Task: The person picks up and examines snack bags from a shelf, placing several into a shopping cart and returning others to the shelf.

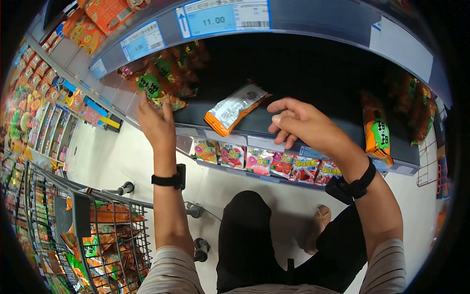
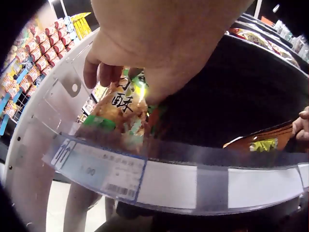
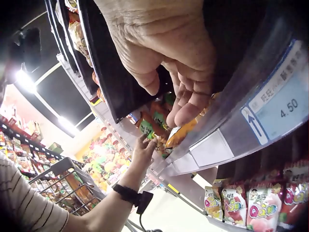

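My left hand (image 1: 155, 120) is at the left end of the shelf, fingers and thumb on either side of the front snack bag (image 1: 149, 85), a clear-and-orange packet with a green label. In the left wrist view this bag (image 2: 123, 108) shows between the fingers and thumb, standing behind the price strip. My right hand (image 1: 306, 122) hovers over the shelf's front edge with loosely bent fingers, holding nothing. Just left of it, a snack bag with a silver back and orange ends (image 1: 237, 108) lies tilted on the dark shelf (image 1: 303, 63).
More green-labelled bags (image 1: 377, 125) stand at the shelf's right end. Below hang several colourful candy packets (image 1: 259, 159). An upper shelf edge with price tags (image 1: 225, 18) runs above the hands. At lower left stands a wire shopping cart (image 1: 88, 210) holding similar orange bags.
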The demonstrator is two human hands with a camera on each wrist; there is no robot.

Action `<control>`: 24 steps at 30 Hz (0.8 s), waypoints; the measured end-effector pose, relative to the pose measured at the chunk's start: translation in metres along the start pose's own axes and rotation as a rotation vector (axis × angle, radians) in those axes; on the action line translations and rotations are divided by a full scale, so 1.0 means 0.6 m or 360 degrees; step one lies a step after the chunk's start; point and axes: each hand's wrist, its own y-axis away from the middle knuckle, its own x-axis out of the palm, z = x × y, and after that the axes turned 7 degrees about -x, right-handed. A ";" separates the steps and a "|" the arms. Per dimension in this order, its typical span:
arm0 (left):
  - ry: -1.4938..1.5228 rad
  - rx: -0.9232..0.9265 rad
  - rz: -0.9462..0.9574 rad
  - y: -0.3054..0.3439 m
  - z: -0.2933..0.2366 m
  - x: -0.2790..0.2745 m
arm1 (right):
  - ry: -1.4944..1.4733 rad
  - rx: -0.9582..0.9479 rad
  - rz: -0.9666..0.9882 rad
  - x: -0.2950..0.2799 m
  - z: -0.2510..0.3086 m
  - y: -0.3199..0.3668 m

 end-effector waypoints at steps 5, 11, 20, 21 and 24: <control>0.0460 0.0151 0.0276 0.042 -0.124 -0.045 | 0.0122 -0.0057 -0.0032 -0.027 -0.008 0.008; 0.0536 0.0323 0.0746 0.101 -0.217 -0.030 | 0.0825 -0.0252 -0.0207 -0.052 0.005 0.054; 0.0656 0.0337 0.0973 0.103 -0.266 -0.011 | 0.2069 -0.0293 -0.1084 -0.242 0.005 0.131; 0.0731 0.0354 0.0925 0.104 -0.278 -0.012 | 0.2129 -0.0171 -0.1132 -0.253 0.008 0.142; 0.0941 0.0375 0.0839 0.110 -0.303 -0.016 | 0.2359 -0.0049 -0.1049 -0.282 -0.021 0.153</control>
